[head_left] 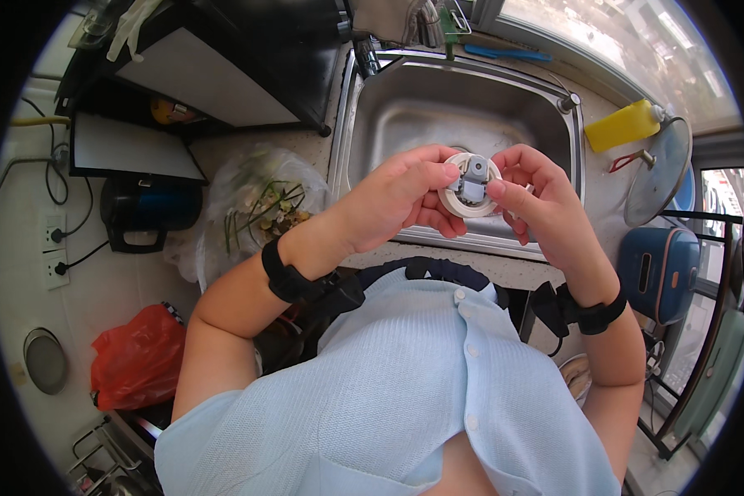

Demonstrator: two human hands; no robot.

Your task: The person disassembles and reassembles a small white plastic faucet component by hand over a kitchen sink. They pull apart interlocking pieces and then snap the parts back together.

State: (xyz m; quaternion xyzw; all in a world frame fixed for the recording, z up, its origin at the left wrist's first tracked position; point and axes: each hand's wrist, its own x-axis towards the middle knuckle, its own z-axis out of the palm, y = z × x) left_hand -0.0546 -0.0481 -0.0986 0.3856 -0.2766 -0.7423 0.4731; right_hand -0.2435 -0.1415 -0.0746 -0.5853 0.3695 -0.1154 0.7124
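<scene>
Between my two hands is a small round device [472,187] with a white rim and grey parts in its middle; I cannot make out its exact kind. It is held up over the front edge of the steel sink [388,107]. My left hand [417,190] grips its left side, thumb on the rim and fingers curled beneath. On the right side, my right hand [541,194] presses its thumb against the grey part, its other fingers bent around behind. The underside of the device is hidden by the fingers.
Left of the sink lies a clear plastic bag [264,194] with plant scraps, near a dark kettle [150,211]. At the right are a yellow bottle [624,126], a glass lid [660,174] and a blue appliance [660,273]. A blue brush-like tool [508,54] lies behind the sink.
</scene>
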